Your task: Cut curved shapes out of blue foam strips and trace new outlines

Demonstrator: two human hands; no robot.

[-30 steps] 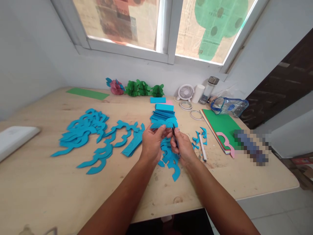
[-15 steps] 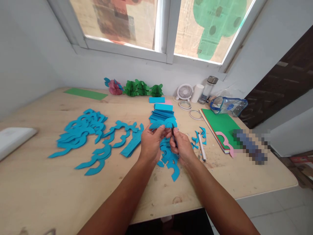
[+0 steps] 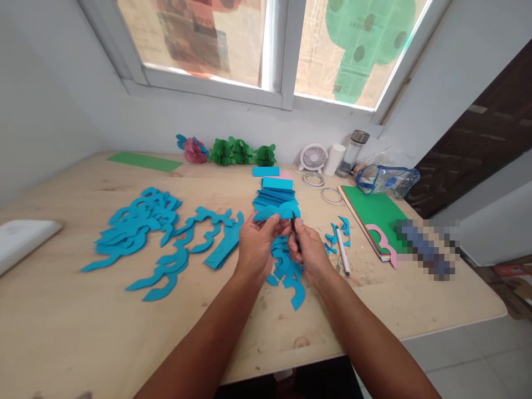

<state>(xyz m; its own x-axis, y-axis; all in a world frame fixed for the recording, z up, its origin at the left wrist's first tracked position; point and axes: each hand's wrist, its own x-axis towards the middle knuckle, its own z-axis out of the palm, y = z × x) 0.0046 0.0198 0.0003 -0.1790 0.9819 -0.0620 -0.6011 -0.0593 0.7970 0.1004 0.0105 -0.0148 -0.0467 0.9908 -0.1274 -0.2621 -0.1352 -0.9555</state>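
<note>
My left hand [image 3: 258, 244] pinches a strip of blue paper [image 3: 266, 211] with a scalloped upper edge. My right hand [image 3: 310, 246] is closed on dark-handled scissors [image 3: 296, 233], whose blades meet the strip near its right end. Beyond the strip lies a stack of blue paper rectangles [image 3: 274, 197]. Under my hands, blue paper offcuts [image 3: 294, 288] are heaped on the table. To the left are wavy cut blue strips [image 3: 174, 263], a larger pile of them [image 3: 141, 219] and a bundle of folded blue strips [image 3: 223, 249].
Right of my hands lie a white marker [image 3: 343, 252] and blue scraps [image 3: 332, 237]. Farther right are coloured sheets [image 3: 374, 213] with a pink wavy cutout [image 3: 381, 238]. A small fan [image 3: 313, 158], tape rolls [image 3: 331, 195], a bottle [image 3: 352, 155] and green paper decorations [image 3: 241, 151] stand along the back.
The view has shifted very slightly. Both hands stay almost in place, with the scissors still at the right part of the blue strip.
</note>
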